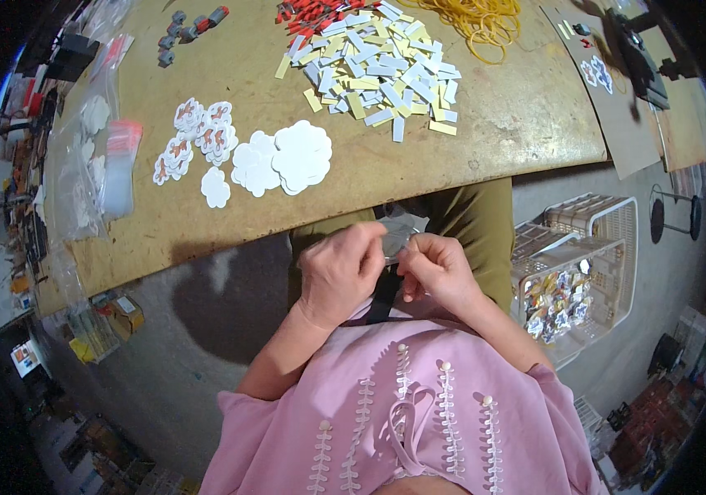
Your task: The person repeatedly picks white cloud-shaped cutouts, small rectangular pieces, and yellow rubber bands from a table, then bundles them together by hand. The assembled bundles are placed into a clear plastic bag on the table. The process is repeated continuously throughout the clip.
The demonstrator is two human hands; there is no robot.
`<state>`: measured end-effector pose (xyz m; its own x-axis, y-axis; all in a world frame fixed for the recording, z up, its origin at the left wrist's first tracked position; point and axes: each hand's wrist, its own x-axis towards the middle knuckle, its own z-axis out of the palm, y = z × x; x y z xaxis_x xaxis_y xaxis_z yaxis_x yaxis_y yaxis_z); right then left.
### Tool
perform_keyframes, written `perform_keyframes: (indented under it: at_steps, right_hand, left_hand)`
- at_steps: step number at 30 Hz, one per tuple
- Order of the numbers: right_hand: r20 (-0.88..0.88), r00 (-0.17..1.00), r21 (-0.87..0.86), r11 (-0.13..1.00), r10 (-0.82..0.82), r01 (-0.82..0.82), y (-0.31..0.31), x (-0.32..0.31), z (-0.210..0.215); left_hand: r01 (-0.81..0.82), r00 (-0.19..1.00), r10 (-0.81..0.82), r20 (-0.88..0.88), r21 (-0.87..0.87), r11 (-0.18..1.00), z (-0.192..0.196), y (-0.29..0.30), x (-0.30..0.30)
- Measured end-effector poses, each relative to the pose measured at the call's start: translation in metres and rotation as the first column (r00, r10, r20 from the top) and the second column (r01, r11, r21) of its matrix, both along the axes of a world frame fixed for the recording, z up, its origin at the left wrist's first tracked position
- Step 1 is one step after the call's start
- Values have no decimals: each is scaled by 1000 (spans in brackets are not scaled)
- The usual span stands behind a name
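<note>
Over my lap, just off the table's front edge, my left hand (340, 271) and my right hand (442, 268) are drawn close together. Between them is a small clear plastic bag (400, 238), and the fingers of both hands are pinched on its sides. What it contains, if anything, I cannot make out. On the table ahead lie white scalloped cards (302, 157) in overlapping piles. Left of these are small printed cut-outs (215, 132) with white borders, and a single white cut-out (215, 188) lies nearer the edge.
A heap of white and yellow strips (382, 74) covers the table's far middle, beside red pieces (311, 15) and yellow rubber bands (485, 25). Plastic bags (119, 177) lie at the left. Grey parts (175, 37) sit farther back. A white basket (617, 256) with packed pieces stands right.
</note>
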<state>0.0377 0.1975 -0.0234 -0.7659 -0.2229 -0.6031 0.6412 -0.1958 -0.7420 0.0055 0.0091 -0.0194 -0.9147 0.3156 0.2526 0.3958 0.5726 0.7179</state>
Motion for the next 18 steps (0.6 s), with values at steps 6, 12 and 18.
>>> perform_keyframes:
  at_steps: [6, 12, 18]
  right_hand:
    - [114, 993, -181, 983, -14, 35, 12, -8, -3]
    - [-783, 457, 529, 838, 421, 134, 14, -10, 28]
    - [-509, 315, 821, 562, 801, -104, 26, -14, 46]
  left_hand:
    - [300, 954, -297, 47, -78, 951, 17, -14, -2]
    - [345, 937, -349, -13, -121, 931, 19, -35, 3]
    - [362, 931, -366, -14, -117, 925, 43, -50, -4]
